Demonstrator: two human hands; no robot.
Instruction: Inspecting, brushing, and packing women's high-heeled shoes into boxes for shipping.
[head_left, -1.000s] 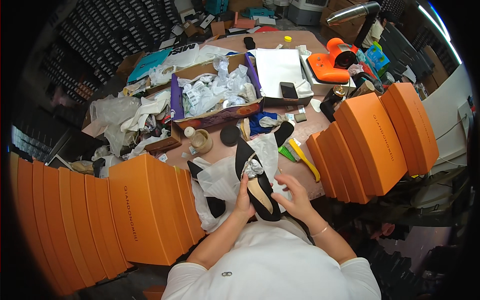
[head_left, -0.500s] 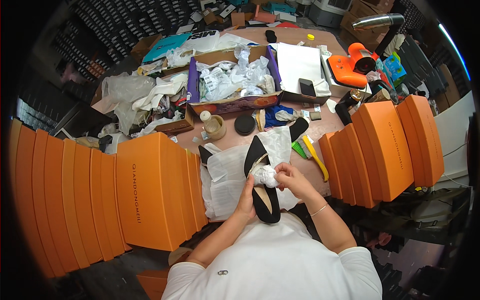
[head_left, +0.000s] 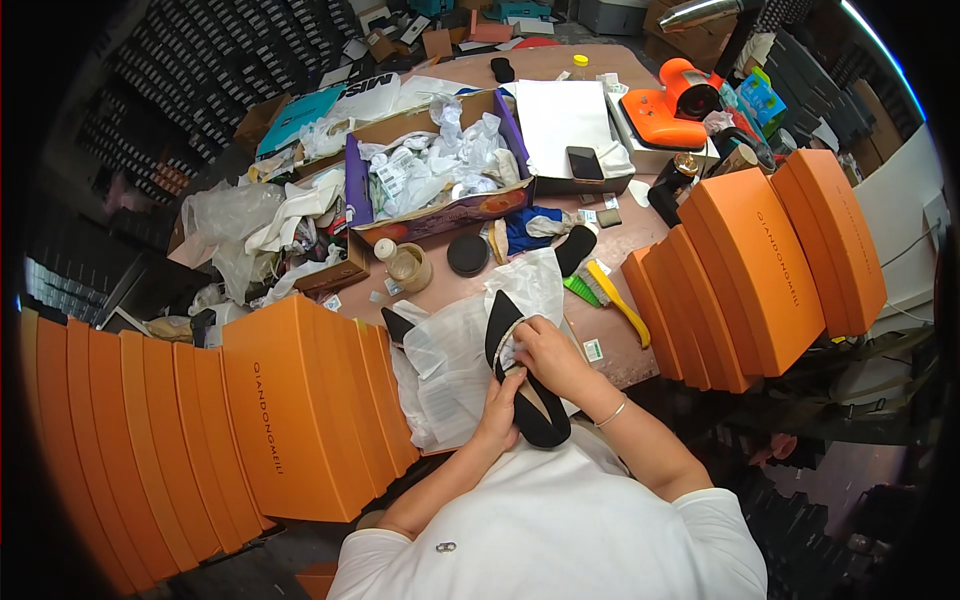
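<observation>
A black pointed flat shoe is held over the near edge of the table, toe away from me. My left hand grips its side, thumb at the opening. The fingers of my right hand reach into the toe part, pressing on crumpled white tissue paper that shows only in part; the fingertips are hidden. Beneath the shoe, sheets of white wrapping paper are spread. A black pointed tip pokes out at the paper's left edge.
Orange shoe boxes stand in a row at left, with more orange boxes at right. Farther back are a purple carton of crumpled paper, a jar, a round black tin, a yellow-handled brush and an orange device.
My right hand has pushed the white paper ball from the shoe's opening into the toe part. My left hand still holds the shoe. The whole view has shifted slightly.
</observation>
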